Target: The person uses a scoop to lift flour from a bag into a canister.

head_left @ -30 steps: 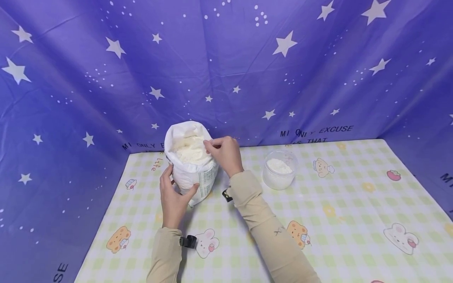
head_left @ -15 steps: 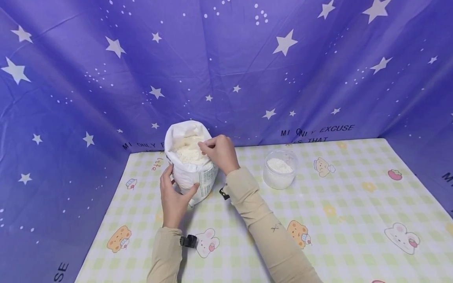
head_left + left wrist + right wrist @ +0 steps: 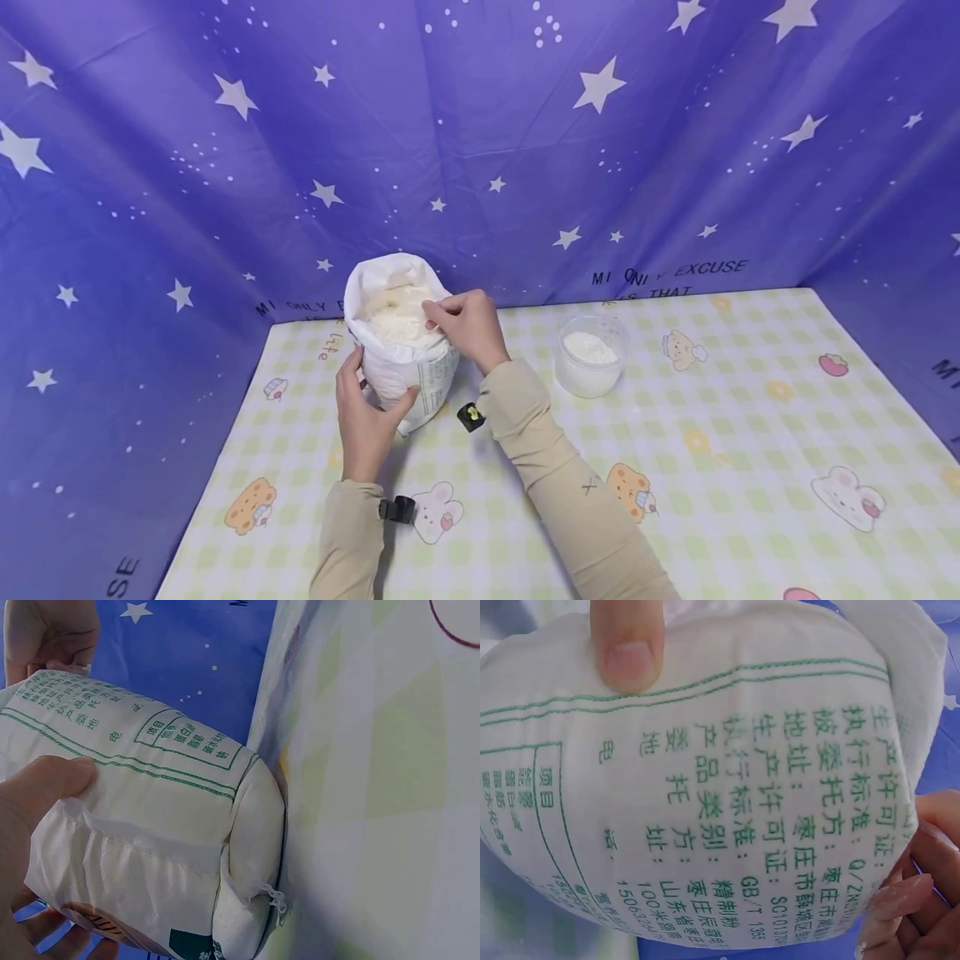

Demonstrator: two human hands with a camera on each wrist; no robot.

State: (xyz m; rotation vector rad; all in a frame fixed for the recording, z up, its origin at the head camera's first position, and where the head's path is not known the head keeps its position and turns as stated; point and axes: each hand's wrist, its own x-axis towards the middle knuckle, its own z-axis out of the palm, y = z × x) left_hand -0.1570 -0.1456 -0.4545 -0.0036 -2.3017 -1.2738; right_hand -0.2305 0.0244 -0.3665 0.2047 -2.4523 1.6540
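A white cloth bag of flour [image 3: 401, 371] stands at the table's back left, rolled open at the top and leaning slightly towards me. Pale flour [image 3: 396, 323] shows inside it. My left hand [image 3: 366, 429] holds the bag's lower side, thumb [image 3: 52, 784] on the front and fingers round the other side. At the right of the mouth is my right hand [image 3: 478, 329], its thumb and forefinger drawn together and seeming to pinch the bag's edge. Flour dusts those fingers [image 3: 904, 896] in the right wrist view. What lies between their tips is mostly hidden.
A clear round tub [image 3: 589, 379], partly filled with flour, stands to the right of the bag. The checked tablecloth [image 3: 735, 500] spreads forward and right. Close behind the bag hangs a purple star-printed curtain [image 3: 517, 133].
My right hand has shifted slightly left, further over the bag's mouth. The left hand keeps its hold, and the bag and tub stay in place. The head view has tilted a little.
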